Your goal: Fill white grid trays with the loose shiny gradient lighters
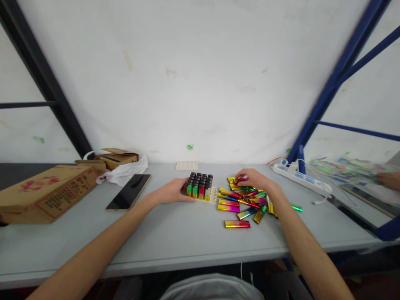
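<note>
Upright lighters with black tops stand in rows in a white holder tray, whose right end shows bare slots. My left hand grips the left side of this tray, thumb along the front and fingers behind, partly hidden. To the right lies a loose pile of shiny lighters in yellow, red, green and magenta. My right hand is at the far side of the pile, fingertips closed on a yellow and magenta lighter. A single yellow and red lighter lies nearest the table's front edge.
A second white tray lies by the wall. On the left are a phone, a white plastic bag and a cardboard box. A power strip lies at right, near another person's hand.
</note>
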A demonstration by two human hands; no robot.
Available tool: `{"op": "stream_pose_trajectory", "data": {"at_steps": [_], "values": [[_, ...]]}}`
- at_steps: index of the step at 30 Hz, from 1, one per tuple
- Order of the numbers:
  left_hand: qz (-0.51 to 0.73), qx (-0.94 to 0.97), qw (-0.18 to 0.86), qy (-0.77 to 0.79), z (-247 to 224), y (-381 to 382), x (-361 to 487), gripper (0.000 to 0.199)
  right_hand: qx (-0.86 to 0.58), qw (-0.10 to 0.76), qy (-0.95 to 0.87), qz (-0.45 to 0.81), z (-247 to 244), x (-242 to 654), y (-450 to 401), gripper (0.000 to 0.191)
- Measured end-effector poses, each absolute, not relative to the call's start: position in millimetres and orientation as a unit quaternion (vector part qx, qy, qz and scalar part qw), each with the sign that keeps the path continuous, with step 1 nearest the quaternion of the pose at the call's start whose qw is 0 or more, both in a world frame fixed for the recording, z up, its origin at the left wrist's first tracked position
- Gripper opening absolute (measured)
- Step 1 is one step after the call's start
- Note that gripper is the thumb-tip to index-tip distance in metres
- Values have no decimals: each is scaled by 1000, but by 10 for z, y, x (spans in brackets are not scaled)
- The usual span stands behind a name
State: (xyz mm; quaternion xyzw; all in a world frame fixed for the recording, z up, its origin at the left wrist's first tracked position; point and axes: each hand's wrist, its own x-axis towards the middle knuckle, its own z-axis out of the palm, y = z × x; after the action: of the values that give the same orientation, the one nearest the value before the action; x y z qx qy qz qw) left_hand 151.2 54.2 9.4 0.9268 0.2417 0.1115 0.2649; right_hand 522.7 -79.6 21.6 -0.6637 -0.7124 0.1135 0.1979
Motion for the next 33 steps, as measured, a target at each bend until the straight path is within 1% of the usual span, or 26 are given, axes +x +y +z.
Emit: {"op": "stream_pose_trajectory", "data": {"at_steps": [3, 6, 9, 11, 14, 17, 19, 21, 24, 27, 30, 33], "values": [[107, 928, 261, 242, 100, 539, 1512, 71, -665, 200, -715, 79, 201, 5231, -757, 18], [97, 930, 258, 243, 104, 538, 1518, 69, -665, 249, -704, 7, 201, 5198, -707, 14], [95, 930, 255, 248, 107, 534, 1523, 70, -654, 334, -676, -66, 214, 5142, -674, 23], [97, 929, 258, 248, 109, 530, 1524, 70, -644, 385, -656, -84, 212, 5090, -663, 32], [99, 928, 262, 246, 109, 527, 1521, 69, -634, 443, -634, -27, 185, 4990, -653, 43], [100, 928, 264, 242, 108, 528, 1517, 68, -603, 497, -615, 104, 154, 4874, -651, 48], [100, 929, 262, 242, 107, 529, 1515, 67, -588, 507, -606, 172, 147, 4804, -656, 49], [98, 930, 257, 244, 108, 530, 1516, 67, -599, 491, -604, 189, 151, 4755, -662, 50], [94, 931, 255, 244, 108, 534, 1520, 68, -622, 462, -615, 147, 154, 4723, -662, 55], [95, 931, 254, 247, 103, 540, 1522, 70, -620, 458, -625, 123, 137, 4722, -652, 58], [99, 930, 257, 245, 96, 545, 1521, 71, -622, 475, -614, 106, 125, 4724, -643, 56], [99, 929, 261, 242, 89, 549, 1521, 72, -634, 484, -601, 54, 131, 4730, -627, 52]]}}
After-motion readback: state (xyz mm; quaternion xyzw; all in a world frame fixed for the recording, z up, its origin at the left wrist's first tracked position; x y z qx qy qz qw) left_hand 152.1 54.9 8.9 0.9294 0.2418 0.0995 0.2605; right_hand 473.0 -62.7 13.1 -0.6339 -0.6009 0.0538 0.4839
